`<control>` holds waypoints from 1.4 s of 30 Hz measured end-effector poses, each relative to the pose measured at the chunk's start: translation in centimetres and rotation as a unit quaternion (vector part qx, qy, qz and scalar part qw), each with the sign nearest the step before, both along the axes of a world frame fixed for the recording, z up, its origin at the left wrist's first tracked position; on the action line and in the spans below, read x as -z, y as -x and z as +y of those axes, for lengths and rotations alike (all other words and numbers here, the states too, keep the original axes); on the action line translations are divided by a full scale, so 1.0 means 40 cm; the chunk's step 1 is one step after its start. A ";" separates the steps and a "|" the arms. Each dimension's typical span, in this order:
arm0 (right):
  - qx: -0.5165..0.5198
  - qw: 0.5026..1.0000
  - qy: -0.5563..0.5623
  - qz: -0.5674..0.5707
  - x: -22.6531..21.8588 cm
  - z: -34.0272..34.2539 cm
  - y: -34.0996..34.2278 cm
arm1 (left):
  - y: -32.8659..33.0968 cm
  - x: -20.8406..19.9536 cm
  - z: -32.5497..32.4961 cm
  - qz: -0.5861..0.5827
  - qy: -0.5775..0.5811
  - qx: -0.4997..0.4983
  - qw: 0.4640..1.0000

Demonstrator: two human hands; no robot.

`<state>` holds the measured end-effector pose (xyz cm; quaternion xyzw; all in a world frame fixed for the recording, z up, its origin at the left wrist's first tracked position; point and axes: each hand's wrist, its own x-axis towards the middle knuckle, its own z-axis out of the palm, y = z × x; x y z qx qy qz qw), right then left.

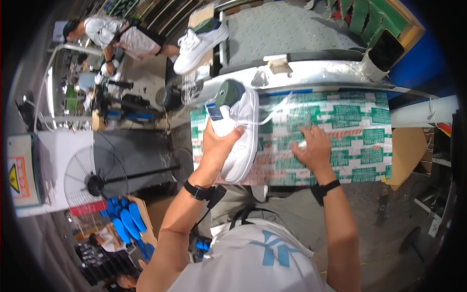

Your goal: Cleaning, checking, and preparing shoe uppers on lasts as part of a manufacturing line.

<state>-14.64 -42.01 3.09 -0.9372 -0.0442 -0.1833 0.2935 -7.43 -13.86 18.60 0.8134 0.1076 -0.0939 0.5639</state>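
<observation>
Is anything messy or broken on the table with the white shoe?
Nothing looks broken or spilled. The left hand holds a white shoe by its side, tilted over the green-printed table cover. The right hand rests on that cover. A second white shoe sits further back, alone and tipped at an angle.

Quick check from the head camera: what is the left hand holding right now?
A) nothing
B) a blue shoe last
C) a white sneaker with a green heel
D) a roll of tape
C: the left hand grips a white sneaker with a green heel above the printed table cover.
</observation>
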 end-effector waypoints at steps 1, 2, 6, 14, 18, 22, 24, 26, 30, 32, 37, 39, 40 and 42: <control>0.003 1.000 0.002 -0.026 -0.002 0.004 -0.008 | 0.048 0.046 0.028 0.004 0.006 -0.016 1.000; -0.012 1.000 0.011 -0.019 -0.003 0.007 -0.007 | 0.099 0.111 0.056 -0.014 0.002 -0.042 0.999; 0.000 0.998 0.041 -0.053 0.006 0.020 -0.005 | 0.231 0.261 0.101 -0.083 -0.033 -0.063 0.994; -0.073 0.973 -0.179 0.125 -0.161 0.221 0.151 | 0.216 0.236 0.305 -0.069 0.041 0.006 0.997; -0.233 0.966 -0.093 0.057 -0.235 0.414 0.208 | 0.122 0.240 0.338 -0.187 -0.049 0.161 0.968; -0.238 0.970 0.025 0.051 -0.233 0.494 0.158 | 0.084 0.205 0.353 -0.090 -0.116 0.163 0.976; -0.239 0.968 0.067 0.039 -0.231 0.509 0.145 | 0.072 0.195 0.376 -0.128 -0.148 0.163 0.967; -0.246 0.963 0.108 0.026 -0.244 0.529 0.145 | 0.056 0.146 0.403 -0.069 -0.248 0.174 0.950; -0.217 0.964 0.127 0.082 -0.285 0.569 0.145 | 0.022 0.144 0.412 -0.156 -0.117 0.297 0.935; -0.208 0.965 0.107 0.118 -0.313 0.576 0.144 | 0.018 0.089 0.356 -0.163 -0.140 0.329 0.920; -0.187 0.954 -0.071 0.221 -0.361 0.557 0.129 | -0.023 0.096 0.293 -0.173 -0.208 0.344 0.899; -0.153 0.963 -0.090 0.201 -0.345 0.623 0.163 | -0.015 0.087 0.290 -0.161 -0.230 0.330 0.901; -0.200 0.941 -0.092 0.259 -0.342 0.662 0.190 | -0.015 0.104 0.301 -0.168 -0.231 0.317 0.905; -0.331 0.897 -0.086 0.280 -0.301 0.718 0.273 | -0.020 0.089 0.289 -0.166 -0.237 0.325 0.901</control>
